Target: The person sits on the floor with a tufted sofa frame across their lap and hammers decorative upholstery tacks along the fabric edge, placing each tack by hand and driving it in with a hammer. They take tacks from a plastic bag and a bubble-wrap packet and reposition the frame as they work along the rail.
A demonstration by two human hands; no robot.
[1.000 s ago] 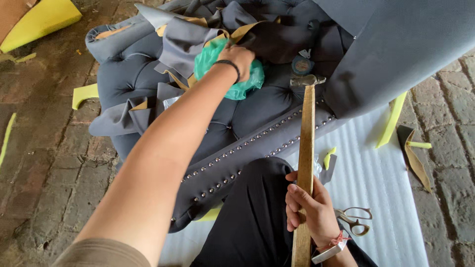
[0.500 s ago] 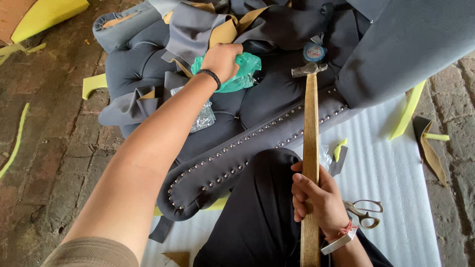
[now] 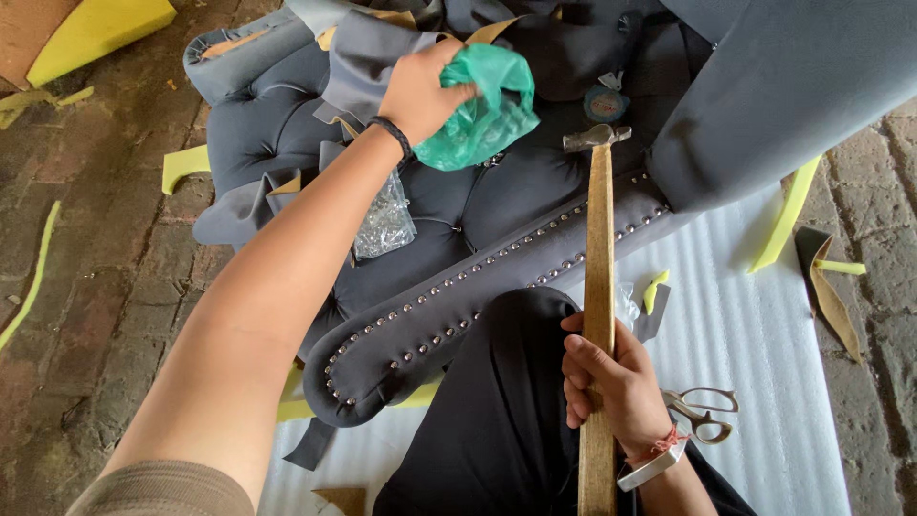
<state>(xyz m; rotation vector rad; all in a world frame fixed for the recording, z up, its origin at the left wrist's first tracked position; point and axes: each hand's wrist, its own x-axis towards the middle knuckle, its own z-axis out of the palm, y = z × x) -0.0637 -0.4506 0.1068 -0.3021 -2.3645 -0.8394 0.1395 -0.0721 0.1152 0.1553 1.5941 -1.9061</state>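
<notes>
Left hand (image 3: 420, 94), arm extended, closed around a crumpled translucent green plastic bag (image 3: 487, 113) held just above the grey button-tufted upholstered chair (image 3: 458, 220). Right hand (image 3: 611, 382) fully clenched on the pale wooden shaft of a hammer (image 3: 598, 287), held upright; its small metal head (image 3: 594, 137) lies over the chair's edge, which is trimmed with a row of round metal studs (image 3: 449, 291). A clear packet of small metal pieces (image 3: 384, 225) rests on the tufting. Scissors (image 3: 702, 413) lie on the white foam sheet (image 3: 755, 315) beside the right wrist.

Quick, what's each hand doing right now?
Left hand: closed, gripping the crumpled green plastic bag.
Right hand: closed around the long wooden handle of the metal-headed hammer.
</notes>
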